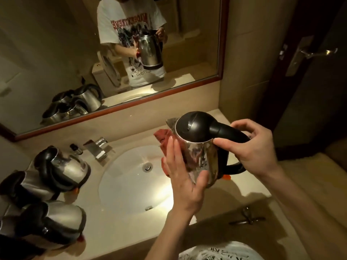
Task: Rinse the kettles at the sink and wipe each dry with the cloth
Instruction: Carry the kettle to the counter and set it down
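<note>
Item in hand: one steel kettle (202, 152), black lid closed, held above the right side of the white sink (124, 177), spout toward the mirror (112, 53). Right hand (257, 147): fingers curled round the black handle, bearing the kettle's weight. Left hand (180, 171): fingers straight, palm pressing a red cloth (165, 139) flat against the kettle's side wall; thumb touching the lower body. Step judged: wiping dry, so this kettle's rinse is taken as finished. Tap (98, 147): no water seen running. Stock on the counter (206, 207), left of the sink: three more kettles (56, 184), lying close together, touching or nearly so. Whether these are already rinsed and wiped or yet to be done cannot be told; no drops or wet marks are legible in the dim light. Remaining, as judged: finish drying the held kettle, set it down, and handle any of the three not yet cleaned.
</note>
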The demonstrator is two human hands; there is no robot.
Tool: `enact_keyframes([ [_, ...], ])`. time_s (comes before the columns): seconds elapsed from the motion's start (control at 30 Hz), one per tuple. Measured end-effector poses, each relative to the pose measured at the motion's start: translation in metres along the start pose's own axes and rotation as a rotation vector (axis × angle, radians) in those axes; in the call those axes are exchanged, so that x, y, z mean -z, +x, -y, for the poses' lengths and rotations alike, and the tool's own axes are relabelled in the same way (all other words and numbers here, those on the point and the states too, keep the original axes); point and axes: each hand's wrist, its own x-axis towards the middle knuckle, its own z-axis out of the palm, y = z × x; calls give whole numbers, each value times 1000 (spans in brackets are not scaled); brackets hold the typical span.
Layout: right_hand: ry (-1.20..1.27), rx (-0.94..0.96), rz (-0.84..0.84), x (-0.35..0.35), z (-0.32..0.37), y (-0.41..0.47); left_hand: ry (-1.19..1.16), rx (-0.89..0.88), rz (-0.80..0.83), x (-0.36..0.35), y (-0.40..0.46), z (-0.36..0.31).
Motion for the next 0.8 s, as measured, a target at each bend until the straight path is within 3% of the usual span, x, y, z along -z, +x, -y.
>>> enact_keyframes([
  [0.1,-35,-27,-23,6,-6,3,-358,458,12,-3,2,16],
  [0.13,-49,-34,-29,7,-8,4,-389,493,31,-4,-1,14],
  [0.37,-65,-115,-116,-4,-17,8,269,-185,145,-38,-21,4],
  [0.47,-76,-130,-132,-12,-15,10,284,-398,194,-32,-8,29],
  [0.73,-146,-142,-227,-33,-15,17,117,-339,229,-8,85,30],
  [0.8,-156,-146,-256,-35,-19,17,61,-249,242,-7,107,37],
])
